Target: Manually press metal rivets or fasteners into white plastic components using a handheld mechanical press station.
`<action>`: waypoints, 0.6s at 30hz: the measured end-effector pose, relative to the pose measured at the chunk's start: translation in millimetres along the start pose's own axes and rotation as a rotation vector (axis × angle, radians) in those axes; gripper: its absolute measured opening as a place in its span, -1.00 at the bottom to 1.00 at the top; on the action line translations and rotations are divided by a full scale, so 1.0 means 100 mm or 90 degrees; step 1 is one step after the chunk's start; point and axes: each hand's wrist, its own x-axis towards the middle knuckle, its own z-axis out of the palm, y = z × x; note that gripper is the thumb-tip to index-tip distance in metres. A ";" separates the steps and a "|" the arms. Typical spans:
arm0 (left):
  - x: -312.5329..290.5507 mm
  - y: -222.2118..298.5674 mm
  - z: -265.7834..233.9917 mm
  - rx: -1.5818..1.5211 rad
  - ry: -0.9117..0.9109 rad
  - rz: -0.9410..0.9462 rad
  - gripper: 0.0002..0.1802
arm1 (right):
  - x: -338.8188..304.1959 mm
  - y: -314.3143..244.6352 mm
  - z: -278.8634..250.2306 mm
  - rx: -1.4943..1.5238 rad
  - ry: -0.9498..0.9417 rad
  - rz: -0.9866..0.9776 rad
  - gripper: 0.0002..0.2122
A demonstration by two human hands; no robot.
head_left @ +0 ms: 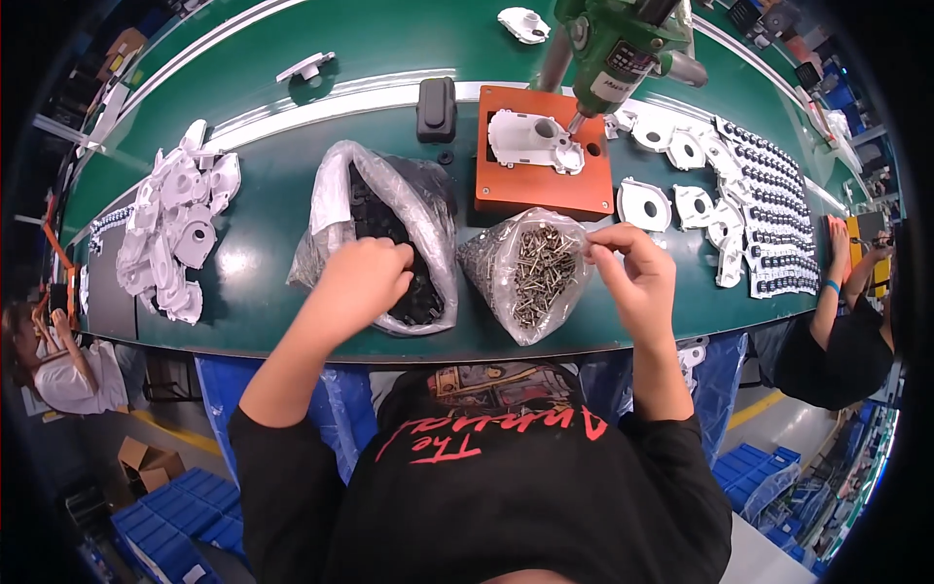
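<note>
My left hand (pixel 368 279) is over an open clear plastic bag (pixel 440 234) of small black parts (pixel 420 300). Its fingers are curled together, and what they hold, if anything, is hidden. At the right rim of a second plastic bag (pixel 494 292), filled with metal screws (pixel 541 273), my right hand (pixel 637 277) pinches thumb and forefinger together. Anything in that pinch is too small to make out. Beyond the screw bag, a white housing (pixel 520 141) lies on an orange fixture block (pixel 491 197), under a green press-like machine (pixel 623 54).
White housings (pixel 161 234) are heaped at the left. More white pieces (pixel 644 206) lie right of the block, beside rows of parts with black tops (pixel 778 209). A black box (pixel 436 109) stands behind the bags. Other people (pixel 827 341) work at both sides.
</note>
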 end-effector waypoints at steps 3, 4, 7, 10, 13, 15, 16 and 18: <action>-0.05 0.00 0.26 -0.044 0.077 0.062 -0.88 | 0.03 0.00 -0.01 0.045 0.019 0.020 -0.91; -0.06 0.00 0.30 -0.051 0.108 0.083 -0.86 | 0.03 0.01 -0.01 0.045 0.018 0.016 -0.90; -0.06 0.00 0.32 -0.020 0.137 0.156 -0.79 | 0.00 0.01 -0.01 0.046 0.011 0.024 -0.89; -0.08 0.03 0.39 -0.046 0.145 0.157 -0.78 | 0.00 0.03 0.01 0.054 0.002 0.030 -0.89; -0.10 0.04 0.29 -0.153 0.138 0.117 -0.79 | -0.01 0.03 -0.02 0.057 0.013 0.039 -0.89; -0.11 0.03 0.11 -0.230 0.122 0.074 -0.80 | -0.02 0.04 -0.04 0.060 0.021 0.050 -0.88; -0.11 0.03 0.02 -0.309 0.106 0.026 -0.82 | -0.03 0.06 -0.05 0.077 0.034 0.069 -0.87; -0.09 0.03 -0.10 -0.367 0.120 -0.019 -0.86 | -0.02 0.08 -0.06 0.095 0.046 0.084 -0.86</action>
